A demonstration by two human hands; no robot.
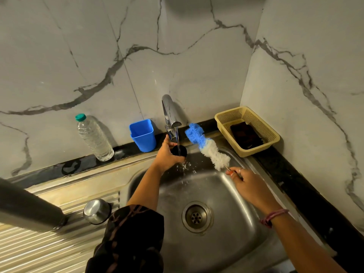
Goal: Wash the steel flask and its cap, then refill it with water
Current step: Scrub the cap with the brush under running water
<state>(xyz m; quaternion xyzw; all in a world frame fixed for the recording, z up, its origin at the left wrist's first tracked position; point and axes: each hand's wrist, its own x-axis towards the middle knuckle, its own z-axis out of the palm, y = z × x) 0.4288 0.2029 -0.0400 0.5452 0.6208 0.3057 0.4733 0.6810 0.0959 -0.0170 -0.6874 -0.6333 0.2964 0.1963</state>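
Observation:
My left hand (167,156) grips a small black round cap (179,151) under the stream running from the steel tap (169,115), and water splashes off it into the sink (226,186). My right hand (249,184) pinches the thin handle of a blue and white bottle brush (206,147), whose bristle head points up and left above the basin. The grey steel flask (29,207) rests on the ribbed drainboard at the far left, partly out of frame. A small rounded steel piece (96,210) sits beside it.
On the black ledge behind the sink stand a clear plastic water bottle (94,138) with a green lid and a blue plastic cup (143,135). A beige basket (248,131) holding dark scrub pads sits in the right corner. Marble walls close in behind and right.

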